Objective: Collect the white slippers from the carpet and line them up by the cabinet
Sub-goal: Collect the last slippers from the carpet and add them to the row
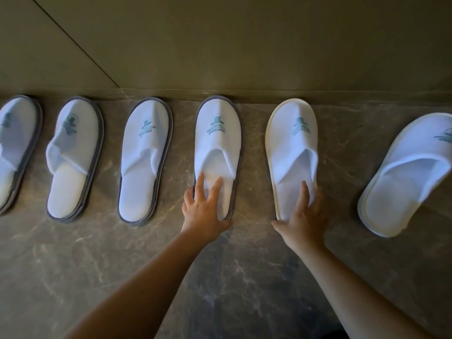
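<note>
Currently spread flat: left hand [203,211] fingers [200,184] splayed over the heel of a grey-trimmed slipper [217,152], right hand [304,216] fingers [304,194] pressing the heel of a cream-trimmed slipper [291,152]. Toes of both touching the cabinet base [269,94] beyond the fingertips. Further left of the left hand, three more grey-trimmed slippers [145,162]; right of the right hand, a tilted cream-trimmed slipper [406,177], off line. Likely risks: uneven push skewing a heel on smooth marble floor [244,277]; tilted one left crooked. Teal hat logo on each upper; lettering beneath too blurred to read.
</note>
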Demonstrator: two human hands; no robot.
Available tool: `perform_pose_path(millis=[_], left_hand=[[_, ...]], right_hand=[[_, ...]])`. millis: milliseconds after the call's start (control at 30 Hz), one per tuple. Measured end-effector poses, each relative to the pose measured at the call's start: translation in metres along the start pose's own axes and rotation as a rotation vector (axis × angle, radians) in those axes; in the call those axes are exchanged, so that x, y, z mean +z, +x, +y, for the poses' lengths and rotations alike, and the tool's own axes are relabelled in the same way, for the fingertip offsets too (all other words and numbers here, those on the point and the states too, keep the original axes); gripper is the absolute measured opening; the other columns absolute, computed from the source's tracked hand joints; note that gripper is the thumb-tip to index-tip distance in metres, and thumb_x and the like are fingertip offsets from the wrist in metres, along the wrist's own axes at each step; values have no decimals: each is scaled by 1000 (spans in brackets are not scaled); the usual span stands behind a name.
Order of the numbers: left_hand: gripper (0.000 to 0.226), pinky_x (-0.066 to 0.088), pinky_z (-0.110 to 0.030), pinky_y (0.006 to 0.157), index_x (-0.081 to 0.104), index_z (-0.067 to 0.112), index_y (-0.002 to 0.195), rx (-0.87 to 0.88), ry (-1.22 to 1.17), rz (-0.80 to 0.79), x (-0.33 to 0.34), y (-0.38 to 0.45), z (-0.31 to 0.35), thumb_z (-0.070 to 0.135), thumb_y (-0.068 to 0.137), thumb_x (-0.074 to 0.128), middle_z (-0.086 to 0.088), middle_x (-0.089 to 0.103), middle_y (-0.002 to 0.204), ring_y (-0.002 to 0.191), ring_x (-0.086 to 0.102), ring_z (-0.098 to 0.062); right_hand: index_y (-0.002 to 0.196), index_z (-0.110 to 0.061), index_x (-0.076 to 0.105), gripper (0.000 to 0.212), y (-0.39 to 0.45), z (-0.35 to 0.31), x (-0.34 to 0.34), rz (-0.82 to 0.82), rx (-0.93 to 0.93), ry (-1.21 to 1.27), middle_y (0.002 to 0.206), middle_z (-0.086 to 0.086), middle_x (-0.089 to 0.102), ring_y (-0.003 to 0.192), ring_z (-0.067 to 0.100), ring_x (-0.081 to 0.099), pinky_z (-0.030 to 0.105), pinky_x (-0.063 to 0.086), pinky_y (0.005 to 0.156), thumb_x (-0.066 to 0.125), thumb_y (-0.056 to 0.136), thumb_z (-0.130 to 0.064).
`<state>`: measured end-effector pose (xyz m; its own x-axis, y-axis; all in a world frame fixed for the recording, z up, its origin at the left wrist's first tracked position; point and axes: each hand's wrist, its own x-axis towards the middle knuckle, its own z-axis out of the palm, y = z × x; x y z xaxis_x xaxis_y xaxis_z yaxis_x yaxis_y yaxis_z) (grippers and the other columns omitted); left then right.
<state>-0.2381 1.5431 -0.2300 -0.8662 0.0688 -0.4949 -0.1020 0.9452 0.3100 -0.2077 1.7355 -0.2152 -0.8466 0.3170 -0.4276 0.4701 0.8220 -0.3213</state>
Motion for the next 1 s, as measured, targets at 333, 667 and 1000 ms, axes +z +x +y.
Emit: perform_pose_path(millis=[333,667,1000], left_hand=[[100,18,-60,108,1,40,136,-2,25,-37,2,2,-3,47,66,71,3,-14,151,137,0,-38],[99,18,-61,108,0,42,136,-9,32,-45,1,3,-2,48,66,70,1,-14,152,138,0,-39],[87,5,-50,114,18,23,140,157,0,73,-6,-14,50,50,71,64,-3,7,153,140,-1,-27]], right_hand=[[140,-26,19,88,-1,5,-2,34,15,-3,152,16,10,133,36,20,51,29,104,71,70,-38],[139,-29,18,87,0,0,2,16,-8,10,152,14,7,134,36,16,53,30,105,71,70,-39],[134,-7,33,80,2,22,-31,244,66,166,139,23,37,127,40,33,50,29,100,72,69,-32]])
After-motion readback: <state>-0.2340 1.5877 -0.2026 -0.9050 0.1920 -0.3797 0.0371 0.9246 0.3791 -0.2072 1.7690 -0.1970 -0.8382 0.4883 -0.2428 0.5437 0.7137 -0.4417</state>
